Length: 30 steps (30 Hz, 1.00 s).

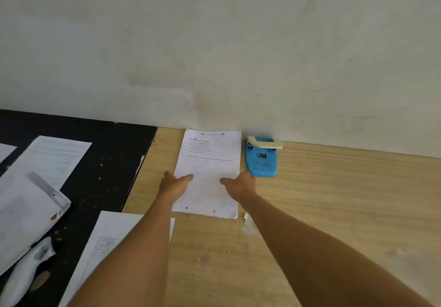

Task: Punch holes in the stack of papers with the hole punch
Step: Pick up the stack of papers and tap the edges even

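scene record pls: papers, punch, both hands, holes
papers: flat on wooden table, far edge near the wall
punch: blue, cream lever, just right of papers, untouched
left hand: open, resting on papers' left edge
right hand: open, resting on papers' right edge
holes: two dark dots near papers' near edge

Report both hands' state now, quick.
Left hand: open, fingers resting flat on the stack of papers, gripping nothing.
Right hand: open, resting flat on the same stack, beside the hole punch.
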Tool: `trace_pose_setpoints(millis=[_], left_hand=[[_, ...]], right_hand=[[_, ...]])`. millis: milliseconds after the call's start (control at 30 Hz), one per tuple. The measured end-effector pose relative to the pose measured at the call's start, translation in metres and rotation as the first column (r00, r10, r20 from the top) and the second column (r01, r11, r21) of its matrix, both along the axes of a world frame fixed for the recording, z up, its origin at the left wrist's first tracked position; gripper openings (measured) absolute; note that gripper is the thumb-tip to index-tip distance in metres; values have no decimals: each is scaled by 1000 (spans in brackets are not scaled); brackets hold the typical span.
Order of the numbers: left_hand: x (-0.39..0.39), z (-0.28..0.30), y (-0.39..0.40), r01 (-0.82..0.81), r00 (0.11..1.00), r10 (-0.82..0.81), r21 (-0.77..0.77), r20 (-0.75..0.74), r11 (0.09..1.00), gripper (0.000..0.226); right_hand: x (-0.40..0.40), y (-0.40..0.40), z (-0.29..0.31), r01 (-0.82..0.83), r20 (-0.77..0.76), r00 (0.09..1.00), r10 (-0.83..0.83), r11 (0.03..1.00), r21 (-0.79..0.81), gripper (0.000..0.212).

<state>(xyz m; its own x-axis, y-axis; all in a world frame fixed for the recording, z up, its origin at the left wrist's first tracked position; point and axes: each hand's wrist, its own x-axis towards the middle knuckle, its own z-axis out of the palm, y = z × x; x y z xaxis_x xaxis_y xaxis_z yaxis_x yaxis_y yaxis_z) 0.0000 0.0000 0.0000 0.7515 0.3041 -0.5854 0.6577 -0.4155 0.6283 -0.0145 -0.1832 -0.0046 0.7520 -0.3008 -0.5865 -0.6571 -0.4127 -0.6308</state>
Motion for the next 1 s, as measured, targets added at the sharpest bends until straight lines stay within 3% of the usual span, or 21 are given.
trace_pose_setpoints(millis=[67,200,267,367,467,600,833,1000], left_hand=[[-1,-2,-5,4,1000,-6,94,24,996,75],[0,-6,-4,0,1000,-4,165,20,986,58],[4,-8,2,-10,1000,9,119,7,993,52],[5,-11,6,3,1000,-3,40,-5,999,38],[3,-15,7,1,999,-3,-22,-51,1000,21],[-8,-18,8,-42,996,30,-156,-82,987,31],[-36,8,21,-137,970,199,-364,138,921,32],[-48,51,6,-78,930,218,-420,297,904,33]], right_hand=[[1,9,-1,14,-12,1000,-15,996,-84,96],[5,14,-3,56,-8,998,-57,994,-97,85],[8,8,-2,123,-20,992,-123,992,-24,68],[10,1,-2,178,-35,984,-175,980,90,21],[10,-3,-3,203,-60,979,-195,965,165,24],[1,-4,2,174,-67,984,-163,959,225,21],[-16,-14,31,-54,196,980,-21,929,367,29],[-31,-47,72,-162,387,921,36,940,299,25]])
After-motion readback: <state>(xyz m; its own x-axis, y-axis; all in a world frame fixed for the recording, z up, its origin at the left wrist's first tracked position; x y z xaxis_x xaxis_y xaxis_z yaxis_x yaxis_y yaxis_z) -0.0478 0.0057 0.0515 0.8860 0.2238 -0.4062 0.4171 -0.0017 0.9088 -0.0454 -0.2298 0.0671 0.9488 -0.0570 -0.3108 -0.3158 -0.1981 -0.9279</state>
